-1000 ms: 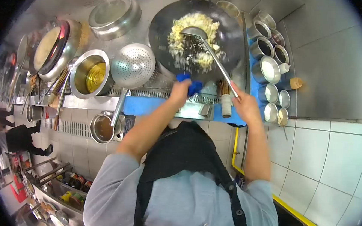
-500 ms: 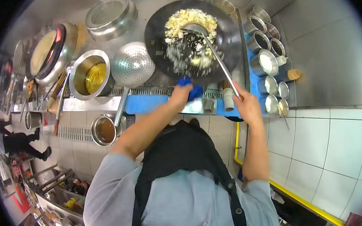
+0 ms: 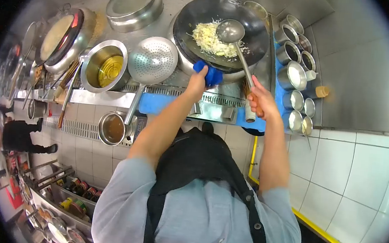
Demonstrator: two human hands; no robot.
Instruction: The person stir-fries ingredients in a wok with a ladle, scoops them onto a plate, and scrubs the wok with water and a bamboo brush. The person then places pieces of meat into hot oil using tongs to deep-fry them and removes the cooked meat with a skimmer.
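A dark wok [image 3: 197,13] sits on the stove with its far side raised, and pale yellow and white chopped food [image 3: 211,40] lies heaped inside it. At the wok's near edge my left hand [image 3: 198,82] is closed on a blue cloth [image 3: 213,75], pressed against the rim. My right hand [image 3: 262,100] wraps round the handle end of a metal ladle [image 3: 231,31]. The ladle's bowl is at the right side of the food, over the wok. Just below the right hand stands a small pale container [image 3: 249,115] holding thin sticks.
Left of the wok are a perforated strainer [image 3: 153,58], a pot of yellow oil [image 3: 87,73] and an upturned metal pan [image 3: 132,12]. Several seasoning cups [image 3: 295,77] line the right side. A pot of brown liquid [image 3: 112,128] hangs near the front edge. Another person [image 3: 20,135] is far left.
The food, tossed and blurred before, now lies gathered in a heap. The ladle bowl has moved right, off the food's far side. The wok and both hands appear slightly further right.
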